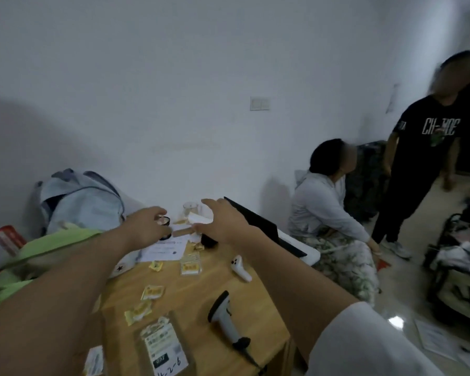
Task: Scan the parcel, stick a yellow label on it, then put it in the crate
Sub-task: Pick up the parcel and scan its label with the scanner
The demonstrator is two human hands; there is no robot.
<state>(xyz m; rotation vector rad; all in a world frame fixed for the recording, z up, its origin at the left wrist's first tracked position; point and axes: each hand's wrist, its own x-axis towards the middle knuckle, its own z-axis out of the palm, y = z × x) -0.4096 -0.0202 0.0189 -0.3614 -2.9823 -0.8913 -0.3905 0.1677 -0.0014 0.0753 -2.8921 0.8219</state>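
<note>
Both arms reach out over the desk (201,294). The left hand (144,226) curls loosely, empty; the right hand (223,223) spreads open, empty. The scanner (225,318) lies at five o'clock, yellow labels (152,291) scattered beside it. I cannot pick out the parcel.

scanner (224,318) on table (201,289)

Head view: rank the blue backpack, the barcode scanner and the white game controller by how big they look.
1. Blue backpack, largest despite sitting farthest back.
2. Barcode scanner, though it lies nearest the camera, which inflates it.
3. White game controller, smallest; being farther off, its true gap to the scanner is unsure.
</note>
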